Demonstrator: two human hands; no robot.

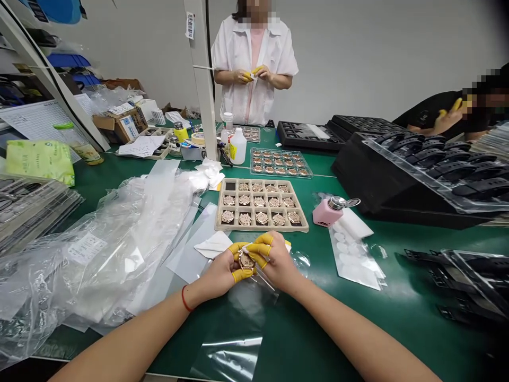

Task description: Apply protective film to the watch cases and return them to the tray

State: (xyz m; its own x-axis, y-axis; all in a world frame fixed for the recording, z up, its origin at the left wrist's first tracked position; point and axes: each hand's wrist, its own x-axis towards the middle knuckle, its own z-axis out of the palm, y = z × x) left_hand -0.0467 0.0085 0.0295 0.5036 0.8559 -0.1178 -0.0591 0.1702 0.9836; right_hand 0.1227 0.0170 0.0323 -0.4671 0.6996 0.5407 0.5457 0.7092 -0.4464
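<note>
My left hand [222, 270] holds a round gold watch case [247, 260] between yellow-covered fingers, above the near middle of the table. Against the upper edge of the case, my right hand [276, 262] pinches a small white piece [247, 248], perhaps a wipe. Yellow finger covers are on both hands. Just beyond them lies a beige compartment tray [262, 230] with rows of similar watch cases; its back left compartment holds none. A folded white cloth [213, 245] rests beside my left hand. Clear plastic film [228, 361] lies beneath and in front of the hands.
Plastic bags [119, 254] cover the left side. A pink pump bottle [327, 211] stands right of the tray, near white sheets [352, 260]. Farther back are a white bottle [237, 147] and a clear tray [280, 162]. Black strap trays [382, 180] stand right; two people are beyond.
</note>
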